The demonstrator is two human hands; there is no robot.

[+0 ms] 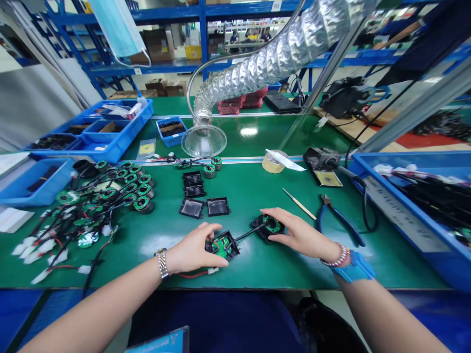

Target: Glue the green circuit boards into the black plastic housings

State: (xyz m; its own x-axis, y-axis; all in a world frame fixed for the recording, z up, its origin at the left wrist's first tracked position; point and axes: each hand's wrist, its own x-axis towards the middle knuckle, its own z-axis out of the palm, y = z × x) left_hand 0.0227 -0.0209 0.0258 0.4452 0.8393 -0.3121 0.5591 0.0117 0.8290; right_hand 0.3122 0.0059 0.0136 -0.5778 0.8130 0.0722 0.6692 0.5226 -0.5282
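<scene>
My left hand (196, 250) grips a small black plastic case (231, 249) by its sides; a green circuit board with wires lies inside it. A black cable (247, 234) runs from the case to a round black housing (263, 231) with a green ring-shaped board in it. Around that housing curve the thumb and fingers of my right hand (298, 233), holding it on the green bench. A red wire with a white connector (212, 270) comes out below my left hand. Several empty black case halves (192, 208) lie beyond it.
Wired round boards (128, 186) are heaped at the left. Blue-handled cutters (340, 220), a pointed tool (299, 203) and a tape roll (273, 163) lie at the right. A fume hood (204, 141) hangs over the bench. Blue bins (415, 215) flank both sides.
</scene>
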